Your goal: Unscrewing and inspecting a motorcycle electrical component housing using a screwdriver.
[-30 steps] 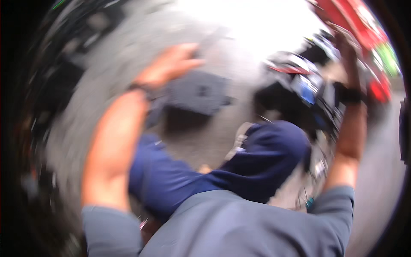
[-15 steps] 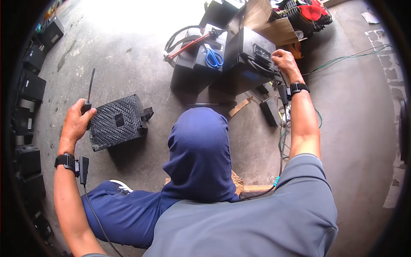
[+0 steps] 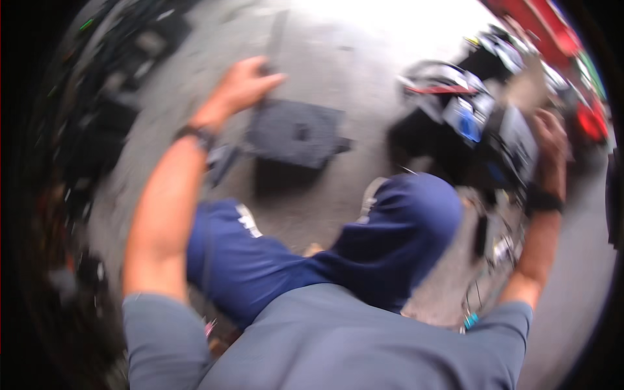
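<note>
My left hand [image 3: 243,84] is closed around the dark handle of a screwdriver [image 3: 278,39], whose shaft points up and away as a blurred streak. Just right of and below that hand lies a black box with a ribbed face [image 3: 279,123] and a small tab on its right side. My right hand [image 3: 551,135] is at the right edge of a black box with cables and a connector on top [image 3: 520,146]. Motion smears its fingers, so whether they touch or hold anything is unclear. Blue-handled scissors [image 3: 467,123] lie on the neighbouring black box, near a red cable [image 3: 442,90].
Several dark boxes [image 3: 110,123] line the far left. Brown cardboard [image 3: 530,84] and a red object [image 3: 590,120] sit behind the boxes at right. Thin cables [image 3: 474,292] and a black adapter-like block [image 3: 481,235] lie on the floor below my right hand. My bent knees [image 3: 416,221] occupy the middle.
The view has swung left and blurred, so boxes and tools appear farther right. The screwdriver stays in my left hand, and my right hand remains beside the cabled box.
</note>
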Available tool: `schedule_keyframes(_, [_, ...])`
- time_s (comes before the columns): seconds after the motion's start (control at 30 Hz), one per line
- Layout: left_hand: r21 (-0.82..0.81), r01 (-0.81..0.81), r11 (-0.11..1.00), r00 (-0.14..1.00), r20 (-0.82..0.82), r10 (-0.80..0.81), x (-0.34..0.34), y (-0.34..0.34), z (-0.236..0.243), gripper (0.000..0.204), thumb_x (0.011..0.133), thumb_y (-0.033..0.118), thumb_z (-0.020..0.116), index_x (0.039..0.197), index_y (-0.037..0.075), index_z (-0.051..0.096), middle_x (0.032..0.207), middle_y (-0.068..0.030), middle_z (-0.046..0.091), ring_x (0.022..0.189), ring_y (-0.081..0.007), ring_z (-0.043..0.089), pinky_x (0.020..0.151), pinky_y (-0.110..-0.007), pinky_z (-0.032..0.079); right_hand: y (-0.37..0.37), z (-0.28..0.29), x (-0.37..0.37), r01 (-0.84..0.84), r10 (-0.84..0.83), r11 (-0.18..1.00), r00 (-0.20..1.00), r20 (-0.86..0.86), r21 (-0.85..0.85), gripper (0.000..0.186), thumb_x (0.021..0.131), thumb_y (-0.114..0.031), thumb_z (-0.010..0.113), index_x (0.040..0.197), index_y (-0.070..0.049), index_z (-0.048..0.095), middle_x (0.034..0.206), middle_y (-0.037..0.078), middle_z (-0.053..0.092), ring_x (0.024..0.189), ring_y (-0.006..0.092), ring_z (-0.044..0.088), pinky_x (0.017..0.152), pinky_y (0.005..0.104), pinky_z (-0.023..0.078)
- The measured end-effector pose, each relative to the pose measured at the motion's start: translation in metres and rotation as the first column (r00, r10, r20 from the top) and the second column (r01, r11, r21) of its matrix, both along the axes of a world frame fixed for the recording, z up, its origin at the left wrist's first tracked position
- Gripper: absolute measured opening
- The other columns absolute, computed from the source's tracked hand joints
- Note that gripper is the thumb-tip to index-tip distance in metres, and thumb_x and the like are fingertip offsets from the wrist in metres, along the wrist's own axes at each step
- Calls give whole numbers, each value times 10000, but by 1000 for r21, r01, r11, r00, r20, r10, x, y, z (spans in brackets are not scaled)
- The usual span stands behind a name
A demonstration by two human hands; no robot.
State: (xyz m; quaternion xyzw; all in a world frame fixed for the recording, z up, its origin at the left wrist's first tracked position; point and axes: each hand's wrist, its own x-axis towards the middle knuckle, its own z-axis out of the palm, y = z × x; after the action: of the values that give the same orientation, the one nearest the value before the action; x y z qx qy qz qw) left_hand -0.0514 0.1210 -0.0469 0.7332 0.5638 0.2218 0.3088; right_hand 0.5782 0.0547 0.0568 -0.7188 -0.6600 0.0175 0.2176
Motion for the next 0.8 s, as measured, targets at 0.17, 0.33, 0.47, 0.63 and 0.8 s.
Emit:
schedule_keyframes(0.17, [5,-129,992,823,558,104,-7,7,20,275,822,231,779,913,7,650,798,-41,690,735,-140,661,661,-287,546,80,6,-164,-507,423,856,802,-422,-106,322,952,-210,612,1222,-34,600,865,-1,620,774,78,530,710,234,438])
schedule_keyframes(0.33, [-24,-266,964,663,721,201,4,-4,48,396,790,255,824,997,-3,606,877,-62,689,760,-144,674,584,-268,558,93,-26,-370,-811,661,568,551,-510,-140,634,909,-241,694,1431,-88,369,1154,187,617,994,213,632,831,320,521])
schedule_keyframes(0.47, [-74,-298,952,608,754,249,-4,-11,51,428,799,340,809,970,3,608,830,-89,692,689,-169,687,549,-271,547,81,-51,-452,-848,676,527,458,-577,-57,544,867,-181,699,1334,-67,442,911,102,609,787,164,603,676,320,501])
schedule_keyframes(0.63, [-154,-448,881,508,767,392,-46,-3,42,256,902,283,696,918,36,630,755,-84,704,610,-156,680,523,-276,508,74,-77,-452,-784,518,531,601,-609,-322,468,862,-189,692,1252,-38,482,776,54,557,685,139,589,590,302,476])
schedule_keyframes(0.8, [-38,-675,737,513,693,506,-94,8,44,182,943,185,597,978,12,638,723,-88,671,543,-146,618,471,-276,496,75,-103,-423,-760,638,449,641,-426,-471,380,837,-192,695,1145,-34,540,810,99,595,702,174,610,610,338,495])
